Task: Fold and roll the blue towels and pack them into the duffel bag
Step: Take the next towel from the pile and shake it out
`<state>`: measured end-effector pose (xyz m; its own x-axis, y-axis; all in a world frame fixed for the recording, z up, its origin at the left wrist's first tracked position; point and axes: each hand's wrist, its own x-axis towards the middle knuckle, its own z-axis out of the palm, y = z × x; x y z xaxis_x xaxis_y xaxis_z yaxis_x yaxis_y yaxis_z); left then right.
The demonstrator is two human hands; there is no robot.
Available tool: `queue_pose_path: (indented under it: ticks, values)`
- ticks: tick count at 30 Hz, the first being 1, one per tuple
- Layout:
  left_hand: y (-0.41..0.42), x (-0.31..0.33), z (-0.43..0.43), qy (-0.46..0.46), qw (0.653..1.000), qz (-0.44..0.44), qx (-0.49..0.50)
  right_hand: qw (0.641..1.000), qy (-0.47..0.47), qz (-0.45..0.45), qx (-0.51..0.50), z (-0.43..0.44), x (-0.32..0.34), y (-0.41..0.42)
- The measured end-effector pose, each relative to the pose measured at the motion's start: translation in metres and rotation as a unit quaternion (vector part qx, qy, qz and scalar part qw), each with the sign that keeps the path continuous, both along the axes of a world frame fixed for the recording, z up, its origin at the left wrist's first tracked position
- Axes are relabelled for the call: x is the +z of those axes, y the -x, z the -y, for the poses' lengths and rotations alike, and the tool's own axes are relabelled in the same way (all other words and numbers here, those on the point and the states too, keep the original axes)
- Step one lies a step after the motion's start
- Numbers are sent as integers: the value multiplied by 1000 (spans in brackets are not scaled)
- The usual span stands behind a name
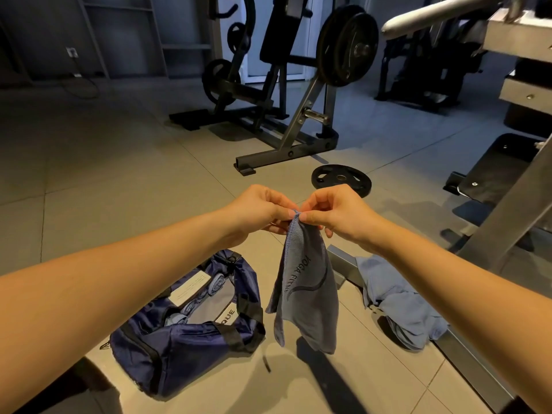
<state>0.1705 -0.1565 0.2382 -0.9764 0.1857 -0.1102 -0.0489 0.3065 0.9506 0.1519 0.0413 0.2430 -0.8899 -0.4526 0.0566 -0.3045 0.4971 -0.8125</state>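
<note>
Gym floor (119,162), tiled. Person stands over the work, both arms out.

Left hand (263,209) and right hand (334,210) are brought close together, fingertips of each pinching the same top corner of a blue towel (304,282). The towel hangs free in the air, lettering showing, lower edge clear of the floor. Likely reason: letting it drop straight by its own weight so the corners can be found and matched for a fold.

Duffel bag (185,342) lies on the floor below the left forearm, mouth open upward, placed close so finished rolls go straight in. Rolled towels (216,283) already sit inside, side by side.

A heap of unfolded towels (400,306) rests on the floor to the right, against a metal frame rail (343,264), within reach of the right hand.

Weight plate (341,179) lies flat beyond the hands.
</note>
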Motion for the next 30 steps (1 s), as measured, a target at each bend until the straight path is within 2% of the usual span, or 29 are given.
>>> queue_pose_path:
  ticks: [9, 13, 19, 24, 30]
  values:
    - [-5, 5, -5, 28, 999, -30, -4, 999, 17, -24, -30, 5, -2, -2]
    - [-4, 2, -6, 28, 998, -52, 2, 999, -29, -21, -11, 4, -4, -2]
    - [-5, -1, -9, 50, 995, -87, 21, 999, -33, -38, 5, 4, -5, -1]
    - [-6, -10, -8, 62, 996, -69, 18, 999, 14, -50, 7, -3, 9, 1]
    - [-13, -35, 1, 74, 997, -32, -4, 994, 100, 2, -52, -19, 19, 5]
